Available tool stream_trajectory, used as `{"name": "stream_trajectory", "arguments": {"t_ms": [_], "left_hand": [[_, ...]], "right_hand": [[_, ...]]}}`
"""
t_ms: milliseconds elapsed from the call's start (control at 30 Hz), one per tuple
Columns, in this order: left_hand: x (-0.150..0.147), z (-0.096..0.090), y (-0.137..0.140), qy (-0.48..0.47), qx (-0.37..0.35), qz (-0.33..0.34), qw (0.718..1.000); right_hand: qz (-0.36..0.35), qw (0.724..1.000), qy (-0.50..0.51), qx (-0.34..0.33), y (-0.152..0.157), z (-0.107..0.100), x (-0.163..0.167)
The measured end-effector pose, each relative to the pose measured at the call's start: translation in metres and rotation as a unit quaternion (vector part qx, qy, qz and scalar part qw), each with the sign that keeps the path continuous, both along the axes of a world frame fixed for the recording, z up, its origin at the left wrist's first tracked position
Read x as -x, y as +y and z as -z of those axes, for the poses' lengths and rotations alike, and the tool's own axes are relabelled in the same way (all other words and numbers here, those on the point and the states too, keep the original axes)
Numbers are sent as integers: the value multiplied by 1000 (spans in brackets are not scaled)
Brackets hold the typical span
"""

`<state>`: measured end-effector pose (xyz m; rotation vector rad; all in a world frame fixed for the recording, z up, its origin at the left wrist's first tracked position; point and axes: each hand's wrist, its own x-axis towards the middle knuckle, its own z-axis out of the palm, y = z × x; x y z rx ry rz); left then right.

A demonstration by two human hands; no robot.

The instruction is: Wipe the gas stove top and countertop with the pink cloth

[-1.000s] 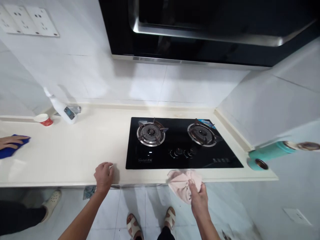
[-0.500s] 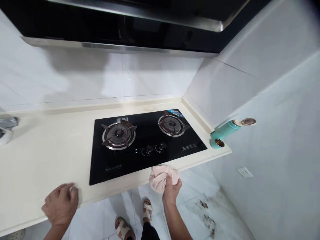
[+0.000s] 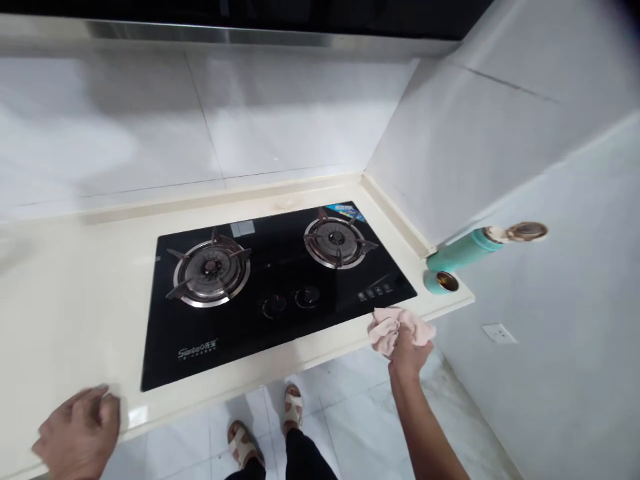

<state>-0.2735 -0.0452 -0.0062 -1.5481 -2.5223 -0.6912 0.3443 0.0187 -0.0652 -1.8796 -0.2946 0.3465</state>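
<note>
A crumpled pink cloth [image 3: 387,331] is bunched in my right hand [image 3: 411,350], whose fingers are closed on it. It lies on the counter's front edge, just below the stove's front right corner. The black glass gas stove [image 3: 280,267] has a left burner [image 3: 211,268], a right burner [image 3: 337,239] and two control knobs [image 3: 290,302]. My left hand [image 3: 83,430] is at the counter's front edge, left of the stove, slightly blurred. Its fingers are loosely curled in, with nothing visible in them.
On the counter's [image 3: 75,313] right end stand a teal thermos [image 3: 465,249] with its lid flipped open and a teal cup [image 3: 441,282] with dark liquid. A range hood [image 3: 280,33] hangs above. A wall socket [image 3: 499,333] is at the right. My sandalled feet are on the tiled floor.
My right hand and the cloth have slid right along the counter's front edge, towards the stove's right corner. The view has shifted closer. My left hand appears further left, still curled.
</note>
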Motion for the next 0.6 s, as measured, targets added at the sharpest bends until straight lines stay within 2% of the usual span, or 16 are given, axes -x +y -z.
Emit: {"name": "stream_trajectory", "arguments": {"t_ms": [100,167,233,300,367,433,467,533,600], "left_hand": [[-24,-1,1,22,-64,122,990],[-60,0,-3,6,-94,164,982],[-108,0,-10,-48,-87,232,968],[-154,-3,-19,-113,-64,323,937],[-183,-10,-28,-166,-32,409,897],[-189,-19,-37,-201,-4,474,857],[-183,-22,-41,-213,6,492,844],[-160,-23,-51,-234,13,497,836],[-129,-18,-61,-255,11,472,844]], "right_hand": [[-45,998,-32,32,-22,1,63],[-122,984,-116,66,-35,-5,109],[-240,942,-216,92,-44,-15,147],[-348,896,-262,86,-46,-25,170],[-384,882,-265,65,-39,-34,176],[-344,893,-282,70,-27,-41,172],[-308,900,-294,95,-19,-43,169],[-254,899,-315,170,-5,-45,172],[-259,876,-340,223,3,-45,192]]}}
